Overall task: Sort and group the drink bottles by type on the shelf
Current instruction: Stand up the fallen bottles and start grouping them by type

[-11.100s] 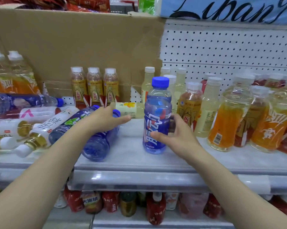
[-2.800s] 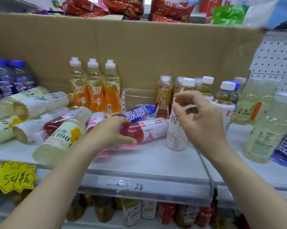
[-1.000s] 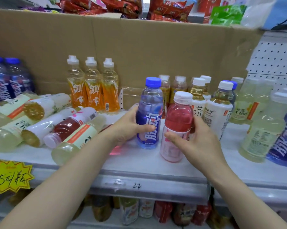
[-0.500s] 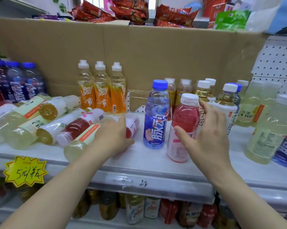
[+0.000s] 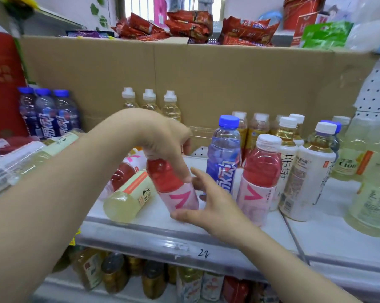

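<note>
My left hand (image 5: pixel 162 136) grips the top of a red drink bottle (image 5: pixel 173 189) with a pink label, holding it nearly upright and slightly tilted on the white shelf (image 5: pixel 184 237). My right hand (image 5: pixel 208 202) reaches to its lower part, thumb under the base and fingers spread behind it. To the right stand a blue-capped bottle (image 5: pixel 224 156) and a second red bottle (image 5: pixel 259 178) with a white cap. Another red bottle (image 5: pixel 123 171) and a pale yellow bottle (image 5: pixel 130 197) lie on their sides to the left.
White-labelled tea bottles (image 5: pixel 302 178) and pale lemon bottles (image 5: pixel 368 193) stand at the right. Three orange-drink bottles (image 5: pixel 149 101) stand against the cardboard back (image 5: pixel 228 79). Blue bottles (image 5: pixel 46 114) stand far left, above several bottles lying down (image 5: pixel 16 162). More bottles fill the lower shelf.
My left hand has taken the lying red bottle by its top and raised it almost upright. My right hand left the standing red bottle and moved left to the raised one's base.
</note>
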Motion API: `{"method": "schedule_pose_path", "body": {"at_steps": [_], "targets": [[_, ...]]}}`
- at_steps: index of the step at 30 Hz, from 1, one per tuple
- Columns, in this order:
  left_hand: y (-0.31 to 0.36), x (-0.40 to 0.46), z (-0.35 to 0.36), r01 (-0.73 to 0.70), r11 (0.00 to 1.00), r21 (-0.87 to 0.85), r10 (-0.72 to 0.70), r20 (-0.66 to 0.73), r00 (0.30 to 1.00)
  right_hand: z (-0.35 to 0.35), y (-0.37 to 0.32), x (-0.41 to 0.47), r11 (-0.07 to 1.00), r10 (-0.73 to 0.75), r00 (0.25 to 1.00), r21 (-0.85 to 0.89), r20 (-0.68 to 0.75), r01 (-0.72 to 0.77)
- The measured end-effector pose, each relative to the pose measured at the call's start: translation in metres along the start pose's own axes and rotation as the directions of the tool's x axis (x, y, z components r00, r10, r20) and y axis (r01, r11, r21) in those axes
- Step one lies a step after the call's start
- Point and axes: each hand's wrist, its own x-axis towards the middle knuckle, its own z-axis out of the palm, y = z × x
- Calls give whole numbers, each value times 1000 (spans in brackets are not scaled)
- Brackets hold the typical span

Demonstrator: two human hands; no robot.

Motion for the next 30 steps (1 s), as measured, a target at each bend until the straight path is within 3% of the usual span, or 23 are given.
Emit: {"method": "schedule_pose_path", "body": {"at_steps": [1, 3, 5, 6, 8, 10, 13, 16, 19, 20, 22, 24, 25, 27, 30], "targets": [[4, 1, 0, -40, 998, -58, 37, -62, 997, 6, 4, 4, 1000, 0, 1000, 17, -31, 0], [2, -2, 2, -158, 922, -354, 75, -235, 969, 12, 10, 8, 999, 26, 994, 27, -104, -24], [-12, -6, 12, -235, 745, -625, -37, -389, 920, 12, 14, 9, 998, 65, 987, 16, -148, -64], [-22, -7, 21, -199, 739, -643, -121, -418, 901, 11, 16, 8, 996, 84, 982, -3, -167, -86], [-41, -6, 47, 64, 887, -458, -251, -361, 898, 9, 16, 5, 990, 111, 972, -60, -209, -126], [-51, -4, 79, 304, 932, -196, -341, -197, 919, 10, 13, 1, 983, 112, 965, -118, -236, -143], [-47, 3, 116, 447, 893, -60, -451, -146, 881, 12, 13, 1, 967, 93, 956, -202, -277, -153], [-46, 11, 132, 501, 857, -122, -515, -225, 827, 9, 11, 3, 931, 82, 955, -319, -286, -176], [-58, 12, 134, 379, 781, -497, -515, -169, 840, 2, 5, 5, 846, 106, 956, -479, -275, -232], [-60, 9, 136, 291, 668, -684, -503, -128, 855, 0, 4, 6, 823, 109, 956, -514, -273, -241], [-54, 8, 139, 89, 348, -933, -447, -82, 891, -2, 2, 7, 795, 111, 954, -551, -280, -254], [-45, 13, 143, -112, 93, -989, -393, -140, 909, -2, 2, 8, 791, 110, 950, -553, -292, -262], [-42, 17, 144, -194, 25, -981, -379, -189, 906, -1, 2, 8, 794, 111, 949, -548, -294, -263], [-38, 26, 149, -306, -18, -952, -331, -283, 900, 1, 3, 9, 810, 111, 946, -524, -305, -265], [-37, 35, 159, -328, 48, -943, -236, -330, 914, 2, 7, 9, 849, 90, 942, -469, -324, -242]]}}
